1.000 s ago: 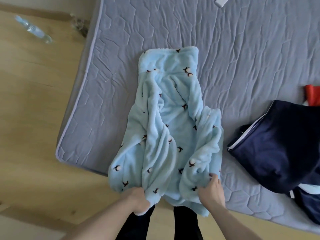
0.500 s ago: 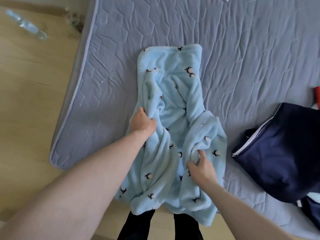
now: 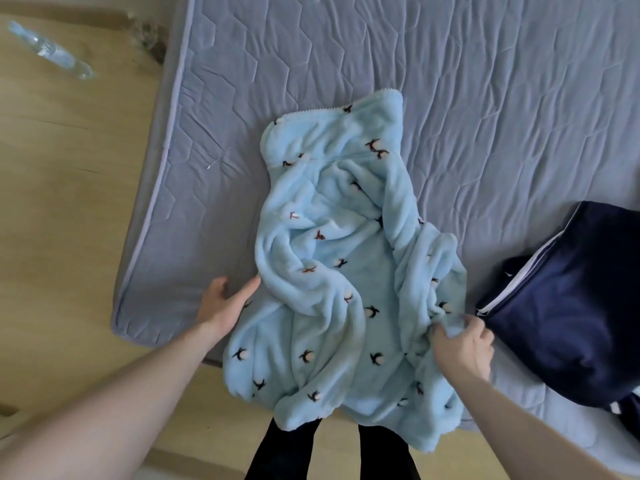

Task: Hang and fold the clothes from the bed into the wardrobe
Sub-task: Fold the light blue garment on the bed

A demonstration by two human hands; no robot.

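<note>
1. The fleece (image 3: 346, 271), pale blue with small dark motifs, lies crumpled at mid-frame on the bed (image 3: 485, 98), its lower end hanging over the near edge.
2. The right hand (image 3: 462, 344) pinches a bunched fold at the fleece's right side.
3. The left hand (image 3: 225, 301) has straight fingers touching the fleece's left edge, gripping nothing.
4. A navy garment (image 3: 571, 306) lies at the right of the frame.
5. A bottle (image 3: 48, 51) lies on the floor (image 3: 69, 202), upper left.

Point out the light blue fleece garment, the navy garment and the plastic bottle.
light blue fleece garment (image 3: 346, 271): head view, its middle.
navy garment (image 3: 568, 299): head view, top fold.
plastic bottle (image 3: 52, 53): head view, its body, lying on the floor.
</note>
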